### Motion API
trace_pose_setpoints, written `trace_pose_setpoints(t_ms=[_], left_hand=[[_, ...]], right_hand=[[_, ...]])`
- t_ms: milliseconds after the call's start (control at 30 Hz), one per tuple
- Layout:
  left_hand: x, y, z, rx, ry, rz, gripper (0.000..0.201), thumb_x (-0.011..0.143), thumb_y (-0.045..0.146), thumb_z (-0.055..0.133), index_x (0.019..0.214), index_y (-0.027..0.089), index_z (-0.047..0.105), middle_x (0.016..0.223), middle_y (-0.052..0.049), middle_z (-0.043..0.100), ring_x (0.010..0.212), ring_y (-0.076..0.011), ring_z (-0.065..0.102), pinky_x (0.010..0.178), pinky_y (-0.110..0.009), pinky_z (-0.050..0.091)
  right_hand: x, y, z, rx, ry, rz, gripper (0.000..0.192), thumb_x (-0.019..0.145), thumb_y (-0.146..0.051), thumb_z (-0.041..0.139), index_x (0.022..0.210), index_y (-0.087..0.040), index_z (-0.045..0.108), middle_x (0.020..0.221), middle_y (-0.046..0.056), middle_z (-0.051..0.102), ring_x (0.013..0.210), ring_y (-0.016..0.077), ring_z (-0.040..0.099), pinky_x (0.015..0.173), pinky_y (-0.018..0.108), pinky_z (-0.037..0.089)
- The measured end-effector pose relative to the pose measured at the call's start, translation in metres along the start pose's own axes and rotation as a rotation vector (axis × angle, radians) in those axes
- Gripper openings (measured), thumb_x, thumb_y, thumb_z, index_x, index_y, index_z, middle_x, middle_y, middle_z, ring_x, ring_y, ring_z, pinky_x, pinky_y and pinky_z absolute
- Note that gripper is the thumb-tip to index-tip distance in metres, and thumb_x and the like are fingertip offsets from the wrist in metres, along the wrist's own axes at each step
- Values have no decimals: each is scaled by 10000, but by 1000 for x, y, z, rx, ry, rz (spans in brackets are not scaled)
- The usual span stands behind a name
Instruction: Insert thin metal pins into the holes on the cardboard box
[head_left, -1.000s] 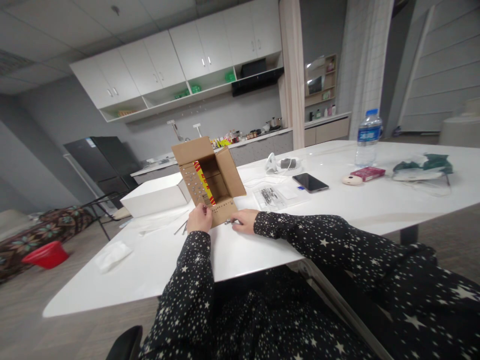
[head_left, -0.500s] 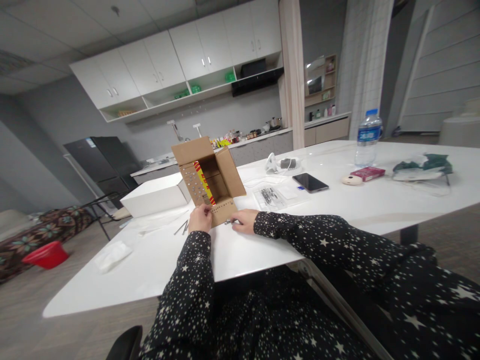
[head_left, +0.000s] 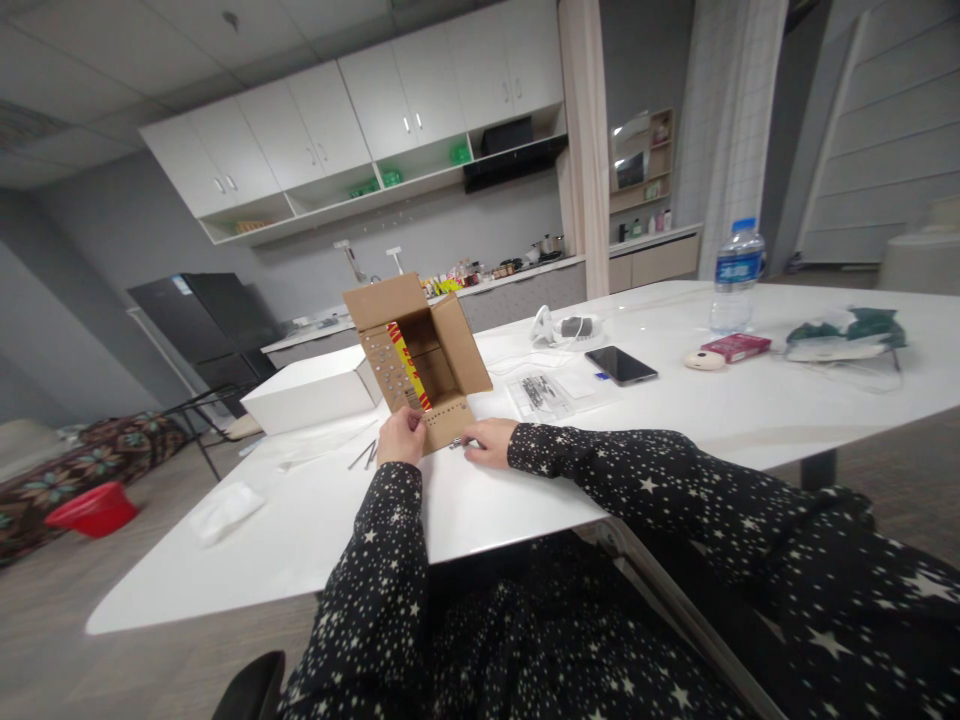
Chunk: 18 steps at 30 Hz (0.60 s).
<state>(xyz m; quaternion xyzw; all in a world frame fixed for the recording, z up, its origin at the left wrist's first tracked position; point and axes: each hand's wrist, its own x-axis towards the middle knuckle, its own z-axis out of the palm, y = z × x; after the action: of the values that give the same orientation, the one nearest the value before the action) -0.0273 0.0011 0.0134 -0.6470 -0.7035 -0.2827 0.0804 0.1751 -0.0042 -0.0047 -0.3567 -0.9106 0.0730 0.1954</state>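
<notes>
Sitting on the white worktop (head_left: 675,420), the open cardboard box (head_left: 420,350) lies on its side, mouth toward the viewer, long axis running 6 to 12 o'clock away from the body. Left hand (head_left: 400,438) sits at the box's 7 o'clock corner, fingers (head_left: 411,421) pinched on the lower flap (head_left: 446,422) edge. Right hand (head_left: 491,441) rests at 5 o'clock, fingers curled loosely, touching the flap and a small metal piece (head_left: 455,444); grasp cannot be told. Both hands equally near. Loose screws (head_left: 362,456) lie at 9 o'clock of the left hand.
</notes>
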Motion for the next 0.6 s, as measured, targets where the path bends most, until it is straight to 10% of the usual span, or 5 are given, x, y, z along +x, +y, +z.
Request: trace_pose_setpoints(t_ms=[600], left_hand=[[-6,7,-1,-124,-76,179,191,716,274,526,811,185,666,764,-33,676,718,-164,599,715,-282,456]], right_hand=[[0,2,1,-5,4,-6,307,790,-314,491,1023,-188,645,841,48,684,792,183,613,678,257,412]])
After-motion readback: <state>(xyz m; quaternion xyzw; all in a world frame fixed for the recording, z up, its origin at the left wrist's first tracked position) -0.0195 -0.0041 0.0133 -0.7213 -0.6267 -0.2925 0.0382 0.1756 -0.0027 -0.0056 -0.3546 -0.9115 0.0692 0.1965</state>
